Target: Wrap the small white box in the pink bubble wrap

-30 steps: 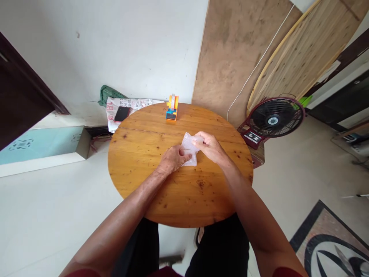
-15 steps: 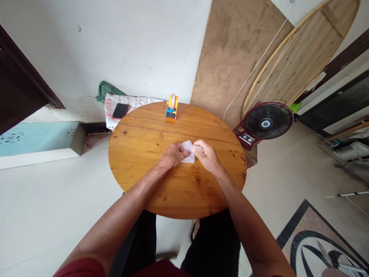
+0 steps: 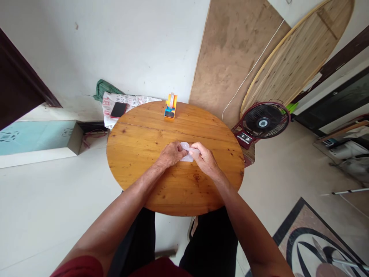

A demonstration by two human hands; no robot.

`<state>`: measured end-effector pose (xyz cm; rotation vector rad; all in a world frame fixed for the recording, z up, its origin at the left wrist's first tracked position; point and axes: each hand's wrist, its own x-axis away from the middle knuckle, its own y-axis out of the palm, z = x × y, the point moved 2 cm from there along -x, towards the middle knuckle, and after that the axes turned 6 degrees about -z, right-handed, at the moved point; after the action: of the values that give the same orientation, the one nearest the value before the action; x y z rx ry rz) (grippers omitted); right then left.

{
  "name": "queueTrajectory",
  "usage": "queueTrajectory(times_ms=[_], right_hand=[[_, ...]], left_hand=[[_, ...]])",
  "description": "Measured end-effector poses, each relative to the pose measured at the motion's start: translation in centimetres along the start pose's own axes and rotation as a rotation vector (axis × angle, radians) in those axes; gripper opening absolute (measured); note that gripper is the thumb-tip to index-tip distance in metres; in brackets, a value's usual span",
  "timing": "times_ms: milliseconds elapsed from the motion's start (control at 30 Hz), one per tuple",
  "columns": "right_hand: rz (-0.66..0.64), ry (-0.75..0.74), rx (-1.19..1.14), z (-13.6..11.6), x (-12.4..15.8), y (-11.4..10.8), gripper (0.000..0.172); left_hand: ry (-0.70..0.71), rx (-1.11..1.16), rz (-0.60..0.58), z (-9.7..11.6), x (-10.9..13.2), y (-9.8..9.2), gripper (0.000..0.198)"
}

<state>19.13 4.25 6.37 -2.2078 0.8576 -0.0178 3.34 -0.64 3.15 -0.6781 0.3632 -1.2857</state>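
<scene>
A small, whitish, slightly see-through folded sheet, plastic by its look, lies low over the middle of the round wooden table. My left hand is closed on its left side, thumb and fingers pinching it near the tabletop. From the other side, my right hand grips a folded-over flap of the same sheet between thumb and fingers. Both sets of fingertips almost meet, and they cover part of the sheet. Beyond the hands, at the far edge of the table, stands an orange and blue tape dispenser with a roll in it.
A dark phone lies on a printed white sack left of the table, beside a green bag. Close to the table's right edge stands a dark red fan. A large wooden board leans behind it.
The right hand has folded the flap slightly further over, and the fingertips have drawn a little closer together. The whole view has shifted slightly; the other things stay in place.
</scene>
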Motion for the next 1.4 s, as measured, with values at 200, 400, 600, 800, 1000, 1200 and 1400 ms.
queueTrajectory(times_ms=[200,400,600,800,1000,1200,1400], right_hand=[[0.007,-0.011,-0.035,-0.1,0.0,0.2,0.021],[0.086,0.036,-0.076,0.0,0.0,0.7,0.016],[0.096,0.028,-0.012,-0.2,0.5,0.4,0.014],[0.010,0.049,0.095,-0.1,0.8,-0.1,0.017],[-0.051,0.011,0.093,0.2,0.8,-0.3,0.019],[-0.059,-0.044,0.118,0.2,1.3,0.1,0.021],[-0.018,-0.147,0.067,0.7,1.5,0.5,0.021]], left_hand=[[-0.017,0.008,0.021,-0.2,-0.2,0.2,0.023],[-0.022,0.022,0.012,0.0,-0.1,0.1,0.022],[-0.037,0.031,0.008,0.2,0.0,0.0,0.020],[-0.021,0.030,0.007,0.2,0.1,0.0,0.015],[0.026,0.052,-0.033,0.3,0.2,-0.4,0.014],[0.078,0.047,-0.135,0.3,1.4,-1.5,0.014],[0.434,-0.191,0.156,-0.9,3.3,-1.3,0.061]])
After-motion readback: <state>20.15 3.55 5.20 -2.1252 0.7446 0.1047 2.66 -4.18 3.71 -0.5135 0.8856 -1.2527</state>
